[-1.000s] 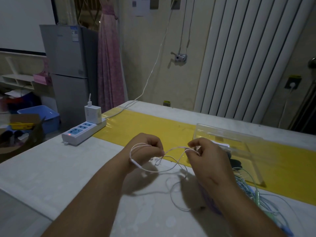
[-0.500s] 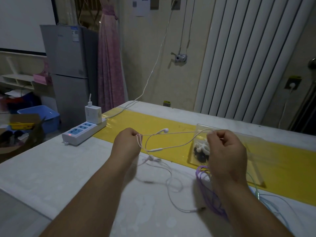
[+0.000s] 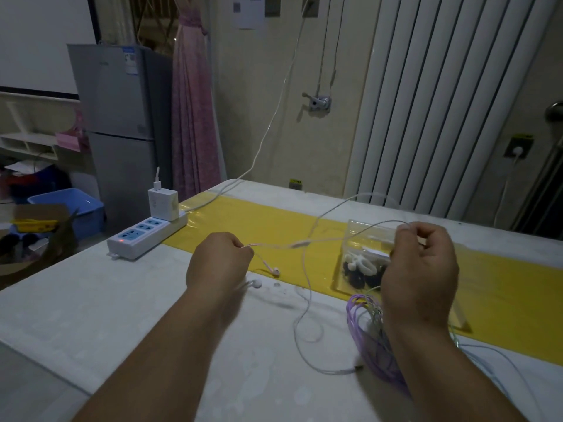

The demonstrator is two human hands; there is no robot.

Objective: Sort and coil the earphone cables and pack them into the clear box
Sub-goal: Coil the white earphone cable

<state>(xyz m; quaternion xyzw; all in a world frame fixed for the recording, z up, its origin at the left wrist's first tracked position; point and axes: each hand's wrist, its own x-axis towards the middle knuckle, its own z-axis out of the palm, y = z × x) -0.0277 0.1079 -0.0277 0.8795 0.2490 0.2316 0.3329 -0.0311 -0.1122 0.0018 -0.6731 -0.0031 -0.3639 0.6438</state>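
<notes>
A white earphone cable (image 3: 307, 303) stretches between my two hands above the table. My left hand (image 3: 219, 263) grips one end, and two white earbuds (image 3: 257, 283) dangle just below it. My right hand (image 3: 420, 269) pinches the cable farther along, held over the clear box (image 3: 362, 233). The box lies on the yellow strip and holds coiled white and black earphones (image 3: 361, 269). The cable's plug end (image 3: 359, 367) trails on the white tabletop. A purple cable bundle (image 3: 368, 336) lies under my right wrist, partly hidden by the arm.
A white power strip (image 3: 143, 239) with a charger plugged in sits at the table's left edge, its cord running up the wall. Pale blue and green cables (image 3: 493, 367) lie at the right, beside my forearm. A yellow strip (image 3: 274, 226) crosses the table (image 3: 91, 300).
My hands have moved apart, drawing the white cable out taut between them. The earbuds dropped from mid-air to hang below my left hand, and the clear box's contents became visible.
</notes>
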